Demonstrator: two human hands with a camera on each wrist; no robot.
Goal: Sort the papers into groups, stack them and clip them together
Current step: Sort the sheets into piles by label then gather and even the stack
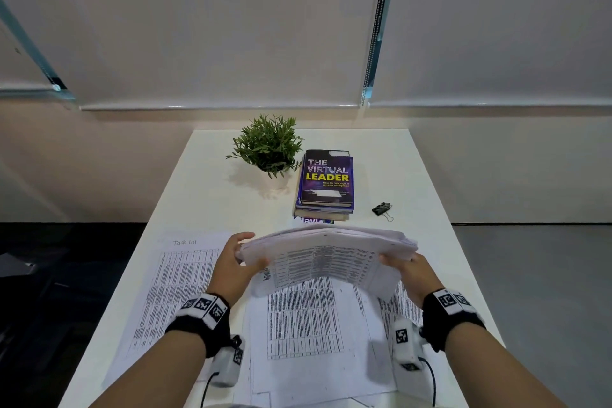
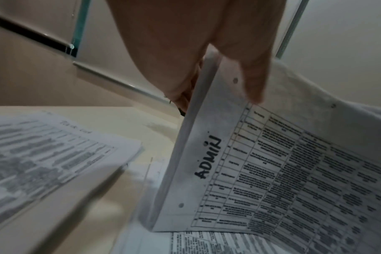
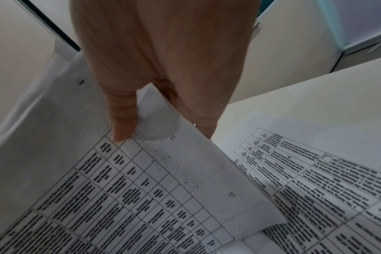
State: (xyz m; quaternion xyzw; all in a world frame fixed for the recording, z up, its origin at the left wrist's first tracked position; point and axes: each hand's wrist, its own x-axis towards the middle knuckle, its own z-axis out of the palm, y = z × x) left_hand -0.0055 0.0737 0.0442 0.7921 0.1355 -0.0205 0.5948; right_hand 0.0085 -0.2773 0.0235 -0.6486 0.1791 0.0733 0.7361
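Observation:
A thick stack of printed papers (image 1: pixel 326 253) marked "ADMIN" (image 2: pixel 208 156) is held upright above the table, its lower edge down toward the sheets below. My left hand (image 1: pixel 240 260) grips its left edge, thumb on the near face (image 2: pixel 250 80). My right hand (image 1: pixel 405 267) pinches the right edge (image 3: pixel 185 154), thumb (image 3: pixel 122 123) on the printed side. A sheet headed "Task list" (image 1: pixel 178 281) lies at the left. More printed sheets (image 1: pixel 304 318) lie under the held stack. A black binder clip (image 1: pixel 382 209) sits on the table at the back right.
A stack of books (image 1: pixel 326 184) topped by "The Virtual Leader" stands behind the papers, with a small potted plant (image 1: pixel 268 149) to its left. The white table (image 1: pixel 414 175) ends at a wall behind; dark floor lies to the left.

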